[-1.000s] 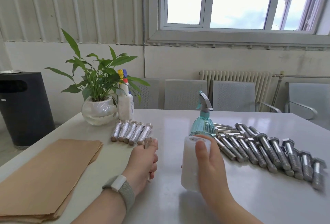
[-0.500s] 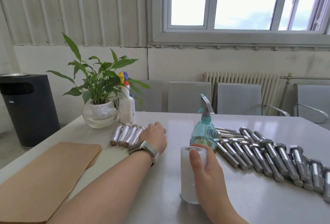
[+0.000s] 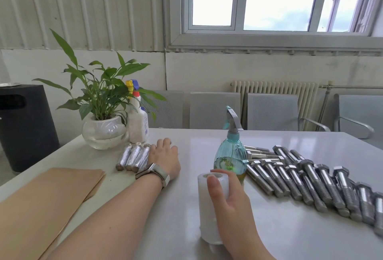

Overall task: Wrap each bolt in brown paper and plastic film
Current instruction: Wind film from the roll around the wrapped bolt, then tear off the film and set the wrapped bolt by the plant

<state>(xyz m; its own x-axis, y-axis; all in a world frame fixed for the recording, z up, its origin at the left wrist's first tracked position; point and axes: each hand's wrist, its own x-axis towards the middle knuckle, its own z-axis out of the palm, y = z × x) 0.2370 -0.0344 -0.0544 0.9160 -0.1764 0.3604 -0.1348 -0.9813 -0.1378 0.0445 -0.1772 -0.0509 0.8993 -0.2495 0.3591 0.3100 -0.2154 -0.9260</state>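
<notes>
Brown paper sheets (image 3: 45,199) stacked at the bench's (image 3: 186,208) near-left corner, untouched. Past them, toward the far-left edge, the potted plant (image 3: 103,114) and a white spray bottle (image 3: 137,123).

Wrapped bolts (image 3: 133,157) lie in a tight row just in front of the plant. Left hand (image 3: 164,157) rests palm-down at the right end of that row, fingers mostly straight and covering whatever bolt sits under it; can't tell if anything is gripped beneath. Judgement: step in hand is setting a finished bolt into the row. To do it well, nudge it parallel and snug against its neighbours so it doesn't roll, then lift straight off.

Centre: right hand (image 3: 230,203) wraps thumb and fingers round the upright plastic film roll (image 3: 210,208), near the bench's front edge. Keep it standing so the loose end isn't lost. Teal spray bottle (image 3: 231,156) stands just behind the roll, close to the fingertips; easy to knock.

Right side: unwrapped bolts (image 3: 306,183) fanned in a long row toward the right edge, heads away from the person, a few more lying behind. Nearest bare bolt is just beside the right hand, well apart from the left. Hands are apart, left further out on the bench than the right. Many bolts remain, so the task looks early on.
</notes>
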